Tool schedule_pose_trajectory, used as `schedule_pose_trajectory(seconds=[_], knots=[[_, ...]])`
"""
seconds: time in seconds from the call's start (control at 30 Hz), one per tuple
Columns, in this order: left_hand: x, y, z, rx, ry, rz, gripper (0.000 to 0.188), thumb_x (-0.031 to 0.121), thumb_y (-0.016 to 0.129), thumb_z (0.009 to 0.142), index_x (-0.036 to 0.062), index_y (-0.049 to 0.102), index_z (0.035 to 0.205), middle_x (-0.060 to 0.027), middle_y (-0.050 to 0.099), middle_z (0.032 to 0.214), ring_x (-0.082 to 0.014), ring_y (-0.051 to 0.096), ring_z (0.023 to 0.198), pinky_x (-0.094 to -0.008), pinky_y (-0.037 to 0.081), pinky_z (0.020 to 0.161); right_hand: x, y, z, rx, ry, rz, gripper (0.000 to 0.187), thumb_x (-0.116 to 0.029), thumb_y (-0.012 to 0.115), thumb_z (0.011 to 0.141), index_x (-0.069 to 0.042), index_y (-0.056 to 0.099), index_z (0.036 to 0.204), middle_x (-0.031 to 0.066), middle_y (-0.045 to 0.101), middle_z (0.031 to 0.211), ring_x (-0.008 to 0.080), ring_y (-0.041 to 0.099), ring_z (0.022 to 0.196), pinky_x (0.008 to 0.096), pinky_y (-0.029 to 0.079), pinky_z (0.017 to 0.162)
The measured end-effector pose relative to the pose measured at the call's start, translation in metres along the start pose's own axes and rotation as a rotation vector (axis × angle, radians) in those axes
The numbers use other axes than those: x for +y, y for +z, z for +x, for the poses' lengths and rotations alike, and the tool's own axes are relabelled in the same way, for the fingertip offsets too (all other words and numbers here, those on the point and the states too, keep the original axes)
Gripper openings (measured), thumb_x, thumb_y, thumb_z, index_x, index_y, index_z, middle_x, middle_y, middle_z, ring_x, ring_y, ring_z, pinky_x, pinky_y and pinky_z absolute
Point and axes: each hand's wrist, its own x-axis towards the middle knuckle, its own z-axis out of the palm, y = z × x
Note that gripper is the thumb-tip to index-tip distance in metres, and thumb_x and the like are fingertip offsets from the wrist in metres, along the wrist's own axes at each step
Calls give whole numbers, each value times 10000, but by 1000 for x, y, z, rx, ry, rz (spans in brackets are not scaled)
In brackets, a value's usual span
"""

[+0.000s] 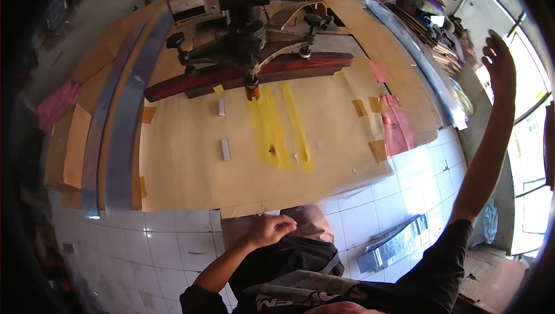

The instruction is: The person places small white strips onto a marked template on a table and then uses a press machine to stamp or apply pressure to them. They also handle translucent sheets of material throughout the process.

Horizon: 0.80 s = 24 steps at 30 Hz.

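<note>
The beige sheet (179, 146) lies flat on the tabletop (413, 88), in front of the person. The left hand (272, 229) hangs just off the sheet's near edge, over the lap, its fingers loosely curled; whether anything is pinched in them, I cannot tell. The right hand (499, 62) is raised well to the right of the sheet, palm empty, fingers spread.

On the sheet, yellow strips (266, 129) run from its far edge toward its near edge, with two small grey blocks (226, 149) left of them. Brown tape (377, 151) sits along the sheet's sides. A red bar (312, 68) under a black frame (219, 54) spans the sheet's far edge. Pink film (398, 126) lies right of the sheet; bluish strips (128, 123) and a box (69, 146) are left of it.
</note>
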Motion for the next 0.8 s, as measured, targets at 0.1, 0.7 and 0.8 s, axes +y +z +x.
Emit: schedule_pose_trajectory(seconds=[0.1,0.7,0.8], knots=[[60,9,3,-217,135,-138,226,101,648,930,46,630,1149,-81,740,928,-181,723,840,-297,571,789,3,-3,25,-102,185,-452,303,-308,555,955,-99,653,1150,-42,598,940,29,507,668,184,413,553],[229,92,245,-184,-153,-914,696,28,463,955,106,53,1511,-227,594,1190,-292,698,921,-394,609,739,31,82,95,-540,246,-1080,247,-138,529,972,-54,656,1166,131,661,1165,171,638,1048,312,541,863],[205,97,252,-117,-294,-1062,740,15,443,952,123,-9,1528,-225,570,1219,-307,676,997,-415,601,799,80,57,22,-627,492,-1128,273,-275,547,946,-87,695,1077,22,710,819,123,669,647,259,529,515]])
